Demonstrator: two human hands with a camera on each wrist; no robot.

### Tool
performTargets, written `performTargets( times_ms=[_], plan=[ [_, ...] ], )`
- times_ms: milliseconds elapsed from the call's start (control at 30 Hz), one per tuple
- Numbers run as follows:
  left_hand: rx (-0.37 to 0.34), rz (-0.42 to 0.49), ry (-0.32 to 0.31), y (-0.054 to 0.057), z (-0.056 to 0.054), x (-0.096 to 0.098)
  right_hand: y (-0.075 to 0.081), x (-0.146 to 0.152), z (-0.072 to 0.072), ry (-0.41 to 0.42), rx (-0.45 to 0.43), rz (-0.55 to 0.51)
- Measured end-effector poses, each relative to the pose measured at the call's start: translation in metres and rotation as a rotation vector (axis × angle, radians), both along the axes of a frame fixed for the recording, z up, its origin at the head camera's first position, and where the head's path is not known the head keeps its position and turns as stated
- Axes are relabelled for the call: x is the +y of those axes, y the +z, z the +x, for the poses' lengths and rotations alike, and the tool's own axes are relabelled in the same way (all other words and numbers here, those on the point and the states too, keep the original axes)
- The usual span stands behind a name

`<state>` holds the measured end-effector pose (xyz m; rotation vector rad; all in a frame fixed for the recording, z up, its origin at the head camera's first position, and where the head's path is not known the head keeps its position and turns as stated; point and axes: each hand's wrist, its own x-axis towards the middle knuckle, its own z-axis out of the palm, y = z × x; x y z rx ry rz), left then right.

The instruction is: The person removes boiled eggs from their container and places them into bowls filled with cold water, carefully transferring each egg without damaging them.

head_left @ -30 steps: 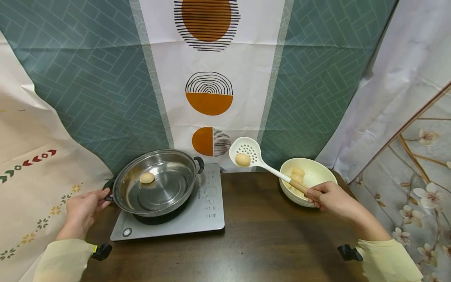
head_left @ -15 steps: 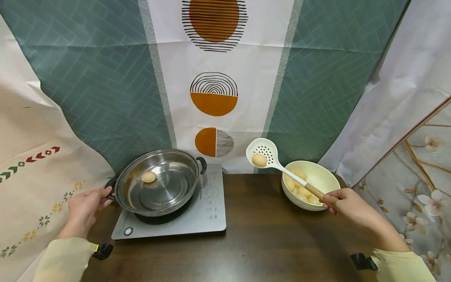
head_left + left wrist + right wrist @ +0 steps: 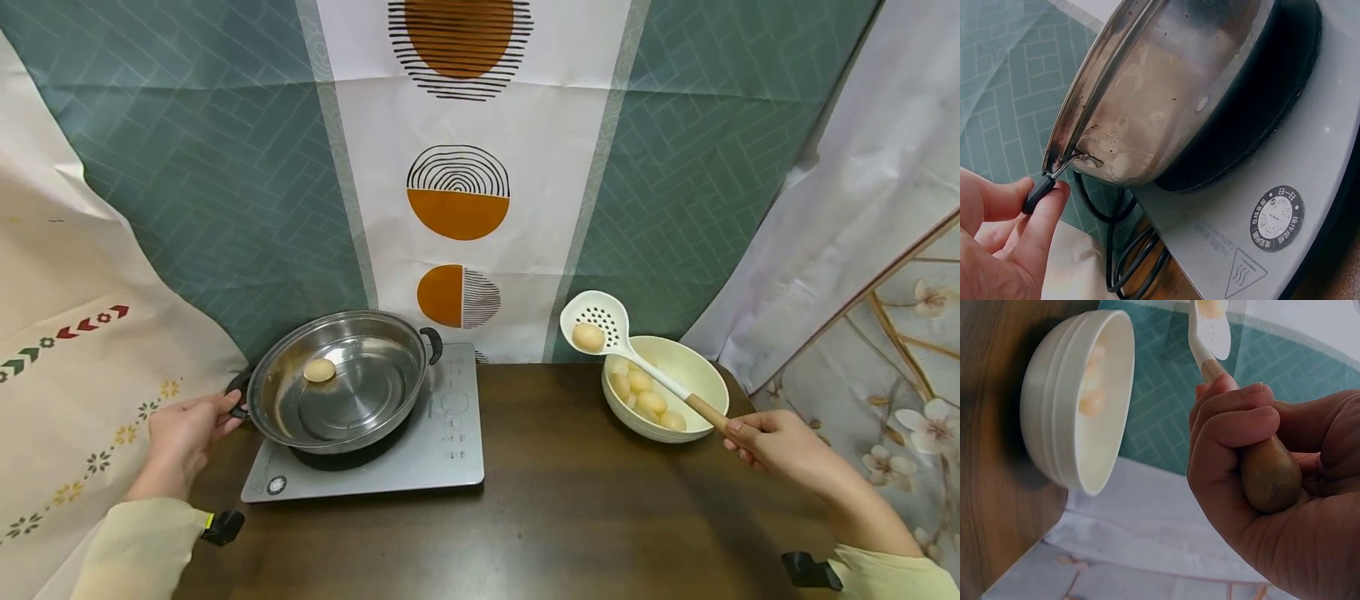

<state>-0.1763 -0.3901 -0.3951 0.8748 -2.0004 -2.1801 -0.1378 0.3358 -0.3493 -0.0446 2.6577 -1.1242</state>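
Note:
My left hand (image 3: 183,437) pinches the black side handle (image 3: 1039,194) of a steel pan (image 3: 337,437) between thumb and fingers. Inside the pan lies one egg-shaped piece (image 3: 319,370), pale brown. My right hand (image 3: 780,450) grips the wooden handle (image 3: 1270,475) of a white slotted ladle (image 3: 611,317), fingers curled round it. One egg (image 3: 588,337) rests in the ladle's head, which is raised at the back left of a cream bowl (image 3: 705,375). Several more eggs (image 3: 651,402) sit in that bowl, partly behind the ladle's shaft in the head view.
The pan stands on a silver induction cooker (image 3: 450,467) at the left of the dark wooden table (image 3: 525,517). Black cable (image 3: 1112,250) hangs coiled behind the cooker. A patterned cloth (image 3: 465,108) covers the wall close behind, with a pale curtain (image 3: 847,208) at the right.
My right hand has carried the ladle and its egg to the right, from left of the bowl to its back left edge. My left hand has stayed on the pan's handle.

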Motion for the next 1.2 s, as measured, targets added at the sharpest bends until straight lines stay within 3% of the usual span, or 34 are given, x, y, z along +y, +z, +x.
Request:
performTargets(
  times_ms=[233, 333, 500, 700, 867, 1200],
  plan=[
    [0.005, 0.000, 0.011, 0.000, -0.001, 0.000, -0.003, 0.019, 0.007, -0.063, 0.005, -0.004],
    [-0.014, 0.002, 0.012, -0.002, -0.001, -0.001, -0.006, 0.030, 0.013, -0.075, -0.031, 0.004],
    [0.014, -0.014, 0.011, -0.003, 0.000, 0.000, -0.007, 0.047, 0.020, -0.107, -0.084, 0.040],
    [-0.010, -0.014, -0.001, -0.003, 0.003, -0.001, -0.009, 0.065, 0.026, -0.114, -0.119, 0.067],
    [0.014, -0.009, -0.010, -0.003, 0.002, -0.001, -0.015, 0.076, 0.028, -0.125, -0.137, 0.070],
    [0.012, 0.006, 0.007, -0.003, 0.001, 0.001, -0.028, 0.086, 0.028, -0.148, -0.095, 0.093]
  ],
)
